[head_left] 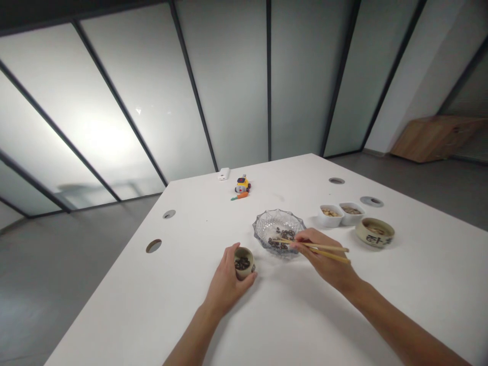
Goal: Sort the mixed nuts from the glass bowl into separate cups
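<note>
My left hand [227,278] is wrapped round a small cream cup [250,258] that stands on the white table. Several dark beans [242,263] lie inside it. To the right is a scalloped clear glass bowl [263,223] with more dark beans [286,234] in its right and lower part. Over its right rim my right hand [323,254] holds a pair of wooden chopsticks [330,251]. Their tips reach in among the beans in the glass bowl; whether a bean is between them is too small to tell.
On the white table [171,300], two small white dishes [330,219] and a cream bowl with dark lettering [374,233] stand at the right. A yellow toy vehicle [242,184], toy carrot [240,195] and white device [223,174] lie farther back. Round holes pierce the tabletop.
</note>
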Demonstrator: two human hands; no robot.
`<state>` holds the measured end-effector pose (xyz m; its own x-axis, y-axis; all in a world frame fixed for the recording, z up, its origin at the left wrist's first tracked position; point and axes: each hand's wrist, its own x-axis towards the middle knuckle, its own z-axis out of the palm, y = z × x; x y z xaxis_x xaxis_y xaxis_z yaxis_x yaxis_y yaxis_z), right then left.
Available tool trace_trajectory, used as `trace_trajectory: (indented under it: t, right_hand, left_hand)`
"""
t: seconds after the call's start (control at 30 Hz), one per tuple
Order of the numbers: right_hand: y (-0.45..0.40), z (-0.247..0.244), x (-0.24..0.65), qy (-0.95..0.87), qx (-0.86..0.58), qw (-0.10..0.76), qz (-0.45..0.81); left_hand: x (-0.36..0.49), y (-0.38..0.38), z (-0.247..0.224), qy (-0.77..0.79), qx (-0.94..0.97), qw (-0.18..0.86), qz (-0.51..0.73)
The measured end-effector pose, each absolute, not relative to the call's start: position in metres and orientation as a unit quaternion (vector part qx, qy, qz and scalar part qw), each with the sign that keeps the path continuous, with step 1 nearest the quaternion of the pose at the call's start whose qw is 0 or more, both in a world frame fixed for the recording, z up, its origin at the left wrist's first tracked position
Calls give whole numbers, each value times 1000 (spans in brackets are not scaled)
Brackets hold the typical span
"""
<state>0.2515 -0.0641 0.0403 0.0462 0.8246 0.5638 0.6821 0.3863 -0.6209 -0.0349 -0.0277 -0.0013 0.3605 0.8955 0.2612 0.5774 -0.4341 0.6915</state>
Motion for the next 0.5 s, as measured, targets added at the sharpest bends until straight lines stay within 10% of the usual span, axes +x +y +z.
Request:
trace_trajectory:
  t: [0.5]
  right_hand:
    - [-63,39,259,-724,-505,461,93]
  left_hand:
    - [-35,-27,-3,468,786,258,311]
